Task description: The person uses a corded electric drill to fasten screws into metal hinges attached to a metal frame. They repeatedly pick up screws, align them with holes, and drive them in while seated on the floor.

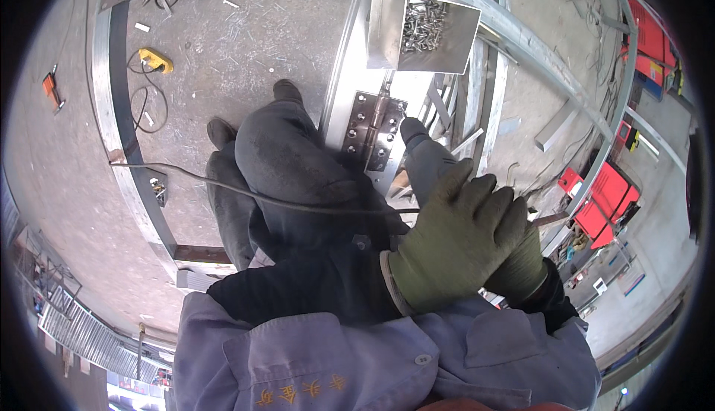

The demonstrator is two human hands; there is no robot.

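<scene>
Both my hands are in green work gloves, held close in front of my chest. My left hand (456,243) lies across the right with its back showing and its fingers stretched out and slightly apart. My right hand (523,266) is mostly covered by it, and its fingers are hidden. A dark cable (275,201) crosses my legs and goes out of sight behind the left glove. A thin brownish rod (551,220) sticks out beyond the gloves; what holds it is hidden. Past my hands, a dark metal hinge (375,132) with several screws lies on a pale steel beam (344,65).
An open metal box (383,35) full of screws (423,27) stands on the beam beyond the hinge. Steel frame tubes (119,113) surround my legs. Red machines (607,206) stand at the right. A yellow tool (155,60) and an orange tool (52,89) lie on the floor.
</scene>
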